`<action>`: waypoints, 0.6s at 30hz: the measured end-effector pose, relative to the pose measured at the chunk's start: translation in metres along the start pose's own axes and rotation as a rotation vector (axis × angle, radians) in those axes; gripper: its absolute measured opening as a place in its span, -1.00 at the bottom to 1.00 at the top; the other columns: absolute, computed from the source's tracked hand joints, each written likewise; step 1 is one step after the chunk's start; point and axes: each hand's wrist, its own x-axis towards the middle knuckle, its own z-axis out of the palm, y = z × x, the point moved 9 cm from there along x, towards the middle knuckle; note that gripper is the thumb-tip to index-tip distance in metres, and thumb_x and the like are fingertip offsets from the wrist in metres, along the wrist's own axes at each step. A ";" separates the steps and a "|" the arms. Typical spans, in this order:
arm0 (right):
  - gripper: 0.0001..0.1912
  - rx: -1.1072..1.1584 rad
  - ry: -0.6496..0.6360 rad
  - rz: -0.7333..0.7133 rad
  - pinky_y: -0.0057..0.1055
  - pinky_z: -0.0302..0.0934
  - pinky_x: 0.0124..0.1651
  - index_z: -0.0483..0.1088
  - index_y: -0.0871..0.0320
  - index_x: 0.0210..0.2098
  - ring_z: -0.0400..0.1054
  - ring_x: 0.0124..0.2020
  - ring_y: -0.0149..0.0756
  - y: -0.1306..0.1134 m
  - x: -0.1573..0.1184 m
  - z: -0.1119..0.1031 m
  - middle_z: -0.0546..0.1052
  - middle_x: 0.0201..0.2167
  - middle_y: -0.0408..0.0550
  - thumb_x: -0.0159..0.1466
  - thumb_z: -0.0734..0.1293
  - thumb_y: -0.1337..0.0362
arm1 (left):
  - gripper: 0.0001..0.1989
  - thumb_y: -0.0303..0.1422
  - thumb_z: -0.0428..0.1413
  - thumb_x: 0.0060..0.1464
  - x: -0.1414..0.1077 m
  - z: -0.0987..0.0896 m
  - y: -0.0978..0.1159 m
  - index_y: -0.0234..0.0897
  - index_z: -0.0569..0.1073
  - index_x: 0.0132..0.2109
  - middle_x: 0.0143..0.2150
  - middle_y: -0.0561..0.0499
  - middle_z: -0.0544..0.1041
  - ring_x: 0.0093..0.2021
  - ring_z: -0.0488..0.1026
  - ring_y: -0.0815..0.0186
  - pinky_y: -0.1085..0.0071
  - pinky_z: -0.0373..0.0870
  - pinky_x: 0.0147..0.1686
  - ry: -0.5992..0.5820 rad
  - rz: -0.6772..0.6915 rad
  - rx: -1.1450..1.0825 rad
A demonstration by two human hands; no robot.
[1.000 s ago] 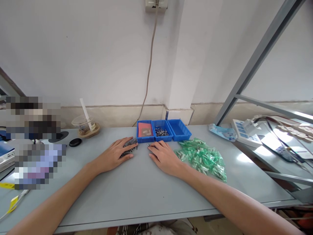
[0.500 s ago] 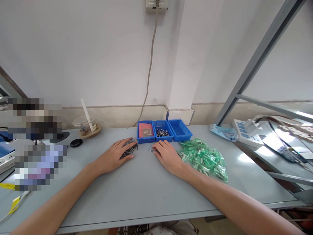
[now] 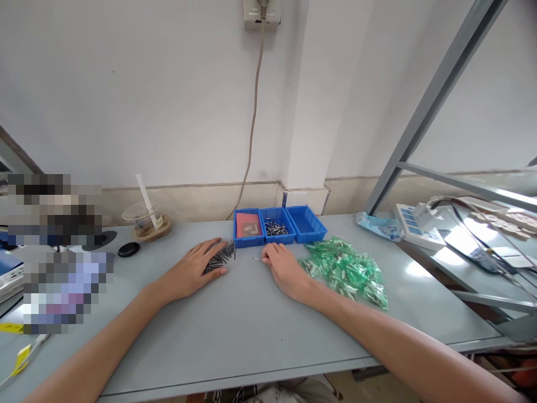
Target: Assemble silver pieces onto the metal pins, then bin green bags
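My left hand lies on the table beside a pile of thin dark metal pins or screws, its fingers stretched apart and curving round the near side of the pile. My right hand rests in front of the blue bins with its fingers curled together. Whatever is in those fingers, if anything, is hidden. One small metal pin lies on the table just left of the right fingertips. Beyond that hand, the middle blue bin contains many short metal pieces.
A left blue bin holds a red card and small parts; a right blue bin adjoins the middle one. Green plastic bags of parts lie by my right forearm. A cup, a black disc and a power strip are farther out.
The right fingers have moved slightly away from the small metal pin, which now lies apart from them. The left hand stays by the pile. The camera view has shifted a little.
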 end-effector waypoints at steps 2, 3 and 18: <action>-0.77 0.057 0.040 -0.022 -0.20 0.24 -0.04 0.33 0.11 -0.11 0.30 -0.15 -0.13 0.003 0.000 -0.001 0.47 -0.14 0.00 0.55 0.08 0.43 | -0.28 0.13 -0.05 0.39 0.000 0.001 -0.001 0.07 0.02 0.55 0.54 -0.03 0.14 0.46 0.19 -0.03 0.02 0.22 0.39 -0.006 -0.012 -0.004; -0.76 0.079 0.057 -0.027 -0.19 0.25 -0.02 0.34 0.11 -0.10 0.30 -0.13 -0.13 0.005 -0.001 -0.002 0.47 -0.14 0.00 0.55 0.08 0.42 | -0.28 0.13 -0.05 0.39 0.000 0.001 -0.002 0.06 0.03 0.55 0.54 -0.04 0.15 0.46 0.19 -0.03 0.01 0.22 0.39 -0.005 -0.014 -0.004; -0.93 0.193 0.125 0.082 -0.22 0.28 0.02 0.35 0.07 -0.15 0.31 -0.05 -0.16 0.009 0.000 -0.019 0.43 -0.09 -0.03 0.44 0.30 0.38 | -0.29 0.12 -0.07 0.41 -0.001 0.004 -0.004 0.04 0.02 0.55 0.53 -0.08 0.14 0.47 0.16 -0.03 0.00 0.20 0.40 0.009 0.006 -0.020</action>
